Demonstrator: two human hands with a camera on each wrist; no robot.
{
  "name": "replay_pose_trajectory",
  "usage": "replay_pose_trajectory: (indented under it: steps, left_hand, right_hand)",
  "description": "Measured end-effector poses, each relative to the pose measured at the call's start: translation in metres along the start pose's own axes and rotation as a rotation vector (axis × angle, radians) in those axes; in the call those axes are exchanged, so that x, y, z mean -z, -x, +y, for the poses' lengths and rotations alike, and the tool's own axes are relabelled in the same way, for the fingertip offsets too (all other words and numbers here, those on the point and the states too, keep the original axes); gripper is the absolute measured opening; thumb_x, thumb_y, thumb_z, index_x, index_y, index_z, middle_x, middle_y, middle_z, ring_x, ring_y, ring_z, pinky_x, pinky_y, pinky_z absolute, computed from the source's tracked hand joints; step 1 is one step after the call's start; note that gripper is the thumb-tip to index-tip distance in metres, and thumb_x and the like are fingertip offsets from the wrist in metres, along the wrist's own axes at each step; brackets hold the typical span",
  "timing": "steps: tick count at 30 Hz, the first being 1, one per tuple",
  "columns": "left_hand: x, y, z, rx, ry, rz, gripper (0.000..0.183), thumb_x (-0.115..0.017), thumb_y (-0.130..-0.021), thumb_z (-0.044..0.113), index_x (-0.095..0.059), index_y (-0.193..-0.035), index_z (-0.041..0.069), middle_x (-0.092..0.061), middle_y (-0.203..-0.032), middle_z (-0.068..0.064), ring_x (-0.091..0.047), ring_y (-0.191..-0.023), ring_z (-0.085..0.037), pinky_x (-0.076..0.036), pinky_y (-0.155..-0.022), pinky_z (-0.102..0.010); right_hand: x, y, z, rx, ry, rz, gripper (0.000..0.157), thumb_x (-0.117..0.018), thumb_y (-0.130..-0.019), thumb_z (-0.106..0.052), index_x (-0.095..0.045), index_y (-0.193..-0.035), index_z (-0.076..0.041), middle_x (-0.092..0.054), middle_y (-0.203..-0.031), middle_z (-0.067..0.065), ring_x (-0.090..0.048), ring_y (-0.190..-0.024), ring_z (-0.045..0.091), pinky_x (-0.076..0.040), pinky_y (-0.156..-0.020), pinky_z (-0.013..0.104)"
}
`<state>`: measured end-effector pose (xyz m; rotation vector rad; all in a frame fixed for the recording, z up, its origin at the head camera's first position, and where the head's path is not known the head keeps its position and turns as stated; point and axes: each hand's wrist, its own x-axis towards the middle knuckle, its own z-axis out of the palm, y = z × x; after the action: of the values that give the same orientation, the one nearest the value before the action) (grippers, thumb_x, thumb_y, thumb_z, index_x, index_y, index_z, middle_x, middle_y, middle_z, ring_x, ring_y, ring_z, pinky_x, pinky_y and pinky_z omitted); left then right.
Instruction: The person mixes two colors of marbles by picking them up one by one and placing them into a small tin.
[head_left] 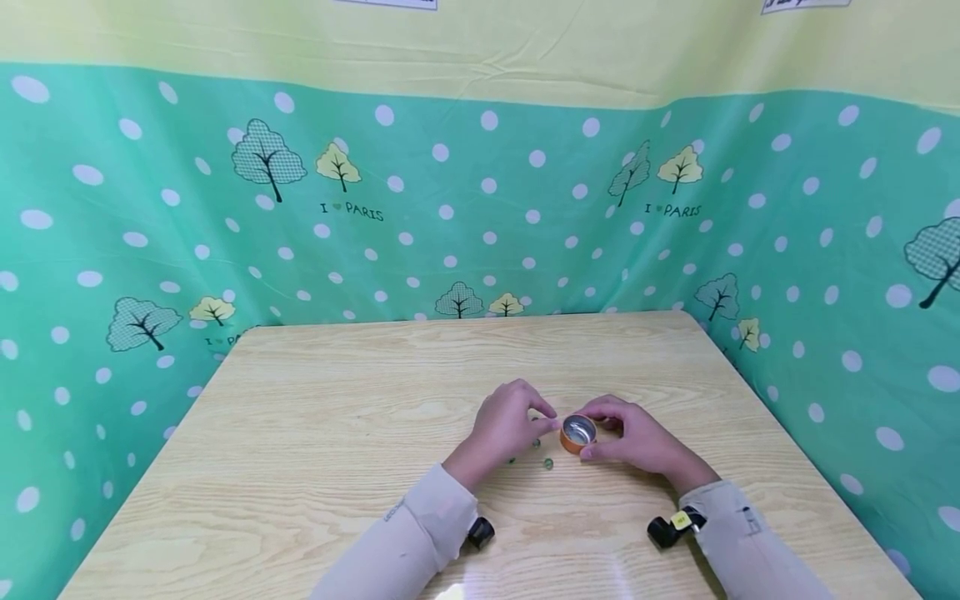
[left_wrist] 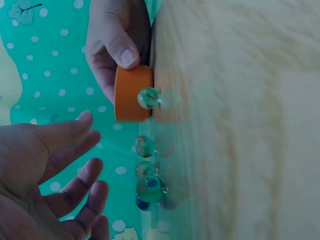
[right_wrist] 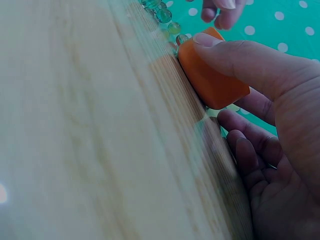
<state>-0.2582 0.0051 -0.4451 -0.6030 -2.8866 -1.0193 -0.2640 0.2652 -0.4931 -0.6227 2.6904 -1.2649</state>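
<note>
A small round orange tin [head_left: 570, 443] with a silvery inside stands on the wooden table, its mouth facing up. My right hand [head_left: 636, 435] grips it from the right; the thumb lies along the orange side in the right wrist view. Left of the tin is my left hand [head_left: 510, 421], its loosely bent fingers apart and nothing seen between them in the left wrist view. Several green-tinted glass marbles, among them one marble [head_left: 548, 463] nearest my body, lie on the table beside the tin. Another marble [left_wrist: 148, 98] appears in front of the tin's wall. What the tin contains cannot be made out.
The light wooden table [head_left: 337, 417] reaches back to a green dotted curtain [head_left: 480, 208] with printed trees, which also hangs along both sides. Small black cameras, such as the left wrist camera [head_left: 481, 532], sit on both sleeves.
</note>
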Motion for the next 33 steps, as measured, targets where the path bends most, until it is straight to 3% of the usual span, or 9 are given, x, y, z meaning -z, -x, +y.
replay_pose_trajectory:
  steps: [11,25,33]
  left_hand:
    - [0.008,0.011,-0.009,-0.003,0.048,-0.018,0.008,-0.083,-0.089,0.034,-0.083,-0.092,0.027,-0.065,-0.099,0.011,-0.064,-0.1,-0.019,-0.051,-0.086,-0.033]
    - [0.018,0.023,-0.024,0.034,0.03,-0.043,0.011,-0.085,-0.087,0.036,-0.084,-0.093,0.027,-0.066,-0.1,0.011,-0.065,-0.1,-0.016,-0.052,-0.088,-0.034]
    - [0.023,0.031,-0.027,0.082,-0.008,-0.079,0.009,-0.087,-0.083,0.032,-0.082,-0.088,0.028,-0.066,-0.103,0.01,-0.063,-0.102,-0.015,-0.052,-0.092,-0.041]
  right_hand:
    - [-0.001,-0.001,0.001,-0.003,-0.009,0.006,0.052,-0.092,-0.076,-0.044,-0.071,-0.122,-0.031,-0.067,-0.122,-0.009,-0.059,-0.111,0.014,-0.048,-0.094,0.033]
    - [0.0,-0.001,-0.002,0.002,0.004,0.01,0.054,-0.092,-0.075,-0.047,-0.071,-0.122,-0.032,-0.066,-0.122,-0.01,-0.059,-0.11,0.013,-0.048,-0.095,0.032]
    - [0.0,0.0,0.0,0.019,0.002,0.012,0.054,-0.092,-0.075,-0.045,-0.07,-0.123,-0.031,-0.067,-0.122,-0.008,-0.059,-0.111,0.014,-0.048,-0.096,0.033]
